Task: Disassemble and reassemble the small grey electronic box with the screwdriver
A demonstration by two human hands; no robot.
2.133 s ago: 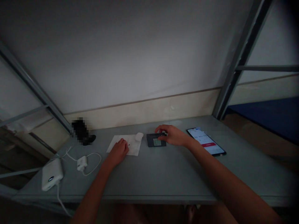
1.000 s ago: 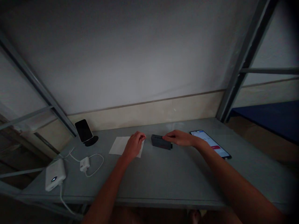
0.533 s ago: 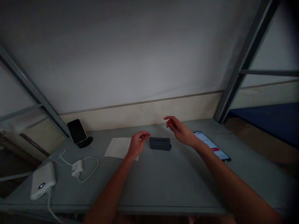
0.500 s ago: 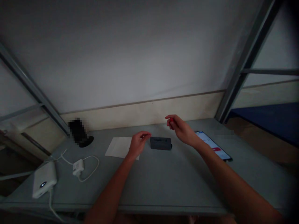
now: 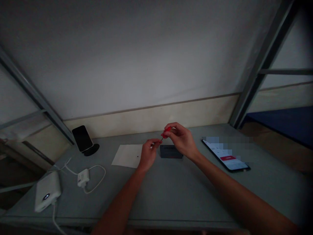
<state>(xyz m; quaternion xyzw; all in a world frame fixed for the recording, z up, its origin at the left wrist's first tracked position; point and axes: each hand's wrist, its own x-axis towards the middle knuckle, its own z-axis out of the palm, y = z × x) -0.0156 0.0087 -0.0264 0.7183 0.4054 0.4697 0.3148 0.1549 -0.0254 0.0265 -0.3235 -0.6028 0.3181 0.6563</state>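
My right hand (image 5: pixel 182 139) grips a small screwdriver (image 5: pixel 166 131) by its red handle, with the thin shaft slanting down to the left. At the tip, the fingers of my left hand (image 5: pixel 148 154) are pinched together. Whatever they hold there is too small to make out. Below both hands, a dark grey slotted box (image 5: pixel 170 152) lies on the table, partly covered by my right hand. A sheet of white paper (image 5: pixel 126 155) is beside my left hand, bearing a tiny dark speck (image 5: pixel 137 156).
On the right lies a tablet (image 5: pixel 230 159) with a lit screen. A phone (image 5: pixel 82 138) leans on a round stand at the back left. Nearer me are a white power bank (image 5: pixel 48 191) and a white adapter (image 5: pixel 83 177) with cables. A wall (image 5: pixel 156 116) borders the table's back.
My right hand has moved left and brought the screwdriver to the pinched fingers of my left hand. The whole view has shifted slightly.
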